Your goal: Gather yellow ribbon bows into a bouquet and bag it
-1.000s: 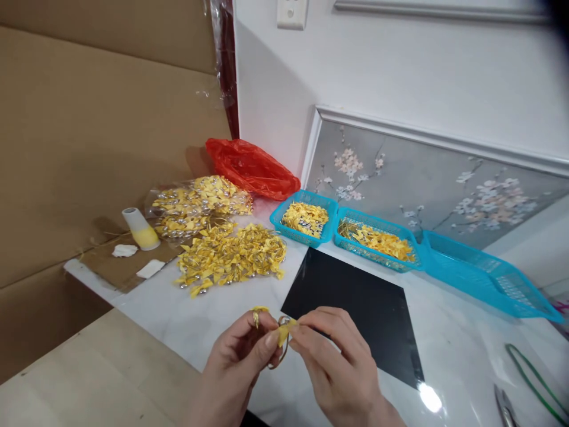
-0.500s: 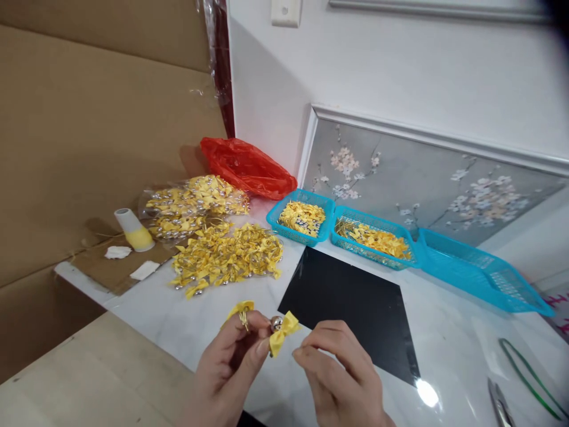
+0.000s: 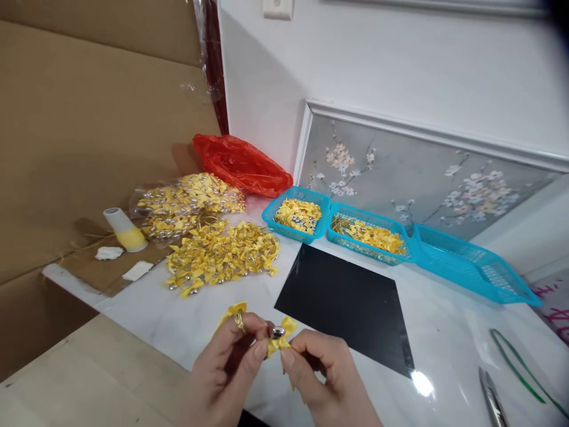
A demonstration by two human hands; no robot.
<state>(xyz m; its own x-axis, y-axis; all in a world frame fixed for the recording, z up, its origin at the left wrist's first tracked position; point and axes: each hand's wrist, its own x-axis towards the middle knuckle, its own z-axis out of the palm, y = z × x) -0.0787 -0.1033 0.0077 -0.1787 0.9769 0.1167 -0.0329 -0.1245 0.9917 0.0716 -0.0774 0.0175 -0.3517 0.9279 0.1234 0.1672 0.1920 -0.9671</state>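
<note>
Two bare hands: the left hand [image 3: 235, 362] and the right hand [image 3: 324, 367] of one person, raised over the white marbled table [image 3: 178, 320], meeting at one small piece.
Piece in hand: a yellow ribbon bow [image 3: 288, 325] bearing a shiny silver bell [image 3: 278, 332], placed between the two hands, near the lower-left corner of a black sheet [image 3: 342, 302].
Left fingers: thumb and forefinger together, clamped on the bow's left side; gold loops [image 3: 240, 322] circle the forefinger, with a second yellow bow [image 3: 232, 312] at its back.
Right fingers: thumb and forefinger closed on the bow's lower right end; the remaining fingers curl behind, partly hidden.
Loose heap: many yellow bows with silver bells [image 3: 222, 255], lying on the table beyond the left hand.
Bags: a clear plastic bag [image 3: 138, 198] of similar bows behind the heap; a red plastic bag [image 3: 249, 169] against the wall.
Blue baskets: three in a row; the left basket [image 3: 287, 232] and middle basket [image 3: 406, 256] hold yellow pieces, while the right basket [image 3: 471, 276] stands beside them.
Far left: a white-and-yellow cone [image 3: 127, 231] and two white scraps [image 3: 137, 271] on flat cardboard [image 3: 102, 279].
Near right: metal pliers [image 3: 491, 397] beside a green cord [image 3: 518, 362].
Backdrop: a framed blossom picture [image 3: 400, 172].
</note>
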